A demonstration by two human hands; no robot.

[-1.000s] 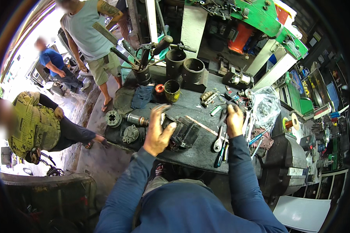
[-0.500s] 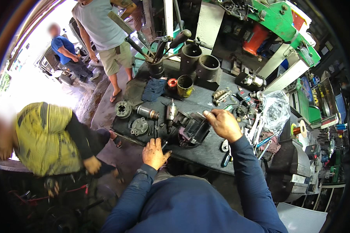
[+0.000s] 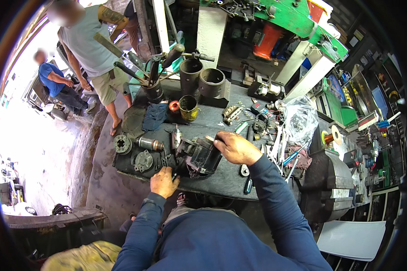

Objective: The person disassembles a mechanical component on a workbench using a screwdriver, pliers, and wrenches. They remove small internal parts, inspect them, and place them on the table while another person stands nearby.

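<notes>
My right hand [image 3: 236, 148] is closed, with a small pale piece [image 3: 209, 138] showing at its fingertips; its kind cannot be made out. It hovers against the upper right of a black motor housing [image 3: 203, 159] lying on the dark workbench [image 3: 230, 180]. At the bench's near edge, my left hand [image 3: 164, 183] is closed around a slim dark piece [image 3: 174, 177] by the thumb, mostly hidden. Beyond the left hand lie a round end cover [image 3: 143, 161], an armature [image 3: 150, 144], a round metal ring part [image 3: 122, 144] and a solenoid-like cylinder [image 3: 176, 134].
Tools stand in a metal can [image 3: 154, 92] beside open metal cylinders [image 3: 211, 82] and a yellow-stained can [image 3: 188, 107]. Wrenches [image 3: 278, 147], a clear plastic bag [image 3: 300, 119] and a ratchet [image 3: 244, 170] lie right. A person in yellow [image 3: 83, 257] is close at lower left; others stand beyond.
The view has shifted, so the bench sits further left. The person in yellow has dropped to the lower edge. My right hand stays by the housing, my left at the bench edge.
</notes>
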